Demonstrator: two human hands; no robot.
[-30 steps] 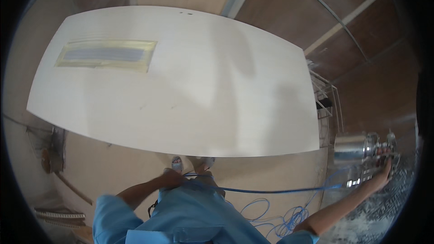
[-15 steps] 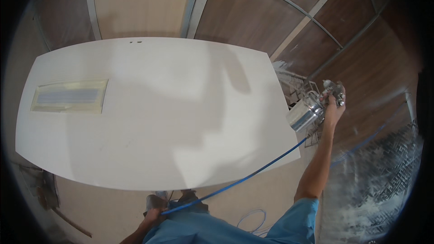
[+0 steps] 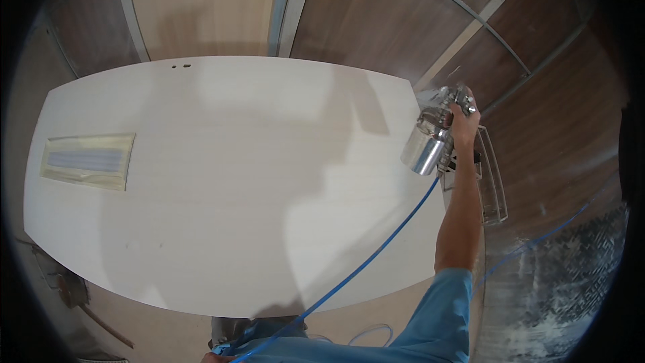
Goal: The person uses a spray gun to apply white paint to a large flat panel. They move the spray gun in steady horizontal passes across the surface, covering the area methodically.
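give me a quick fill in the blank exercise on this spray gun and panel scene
1. The right hand holds a metal spray gun near the panel's ____ edge.
2. A ____ hose runs from the spray gun down toward the person.
3. The large panel is ____ in colour.
4. A taped rectangular patch lies near the panel's ____ end.

Missing words: right; blue; white; left

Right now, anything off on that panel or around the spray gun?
Nothing looks damaged or spilled. The white panel lies flat, with a masked rectangle near its left end and two small holes at its far edge. The right hand holds the metal spray gun at the right end; its blue hose crosses the panel's corner.
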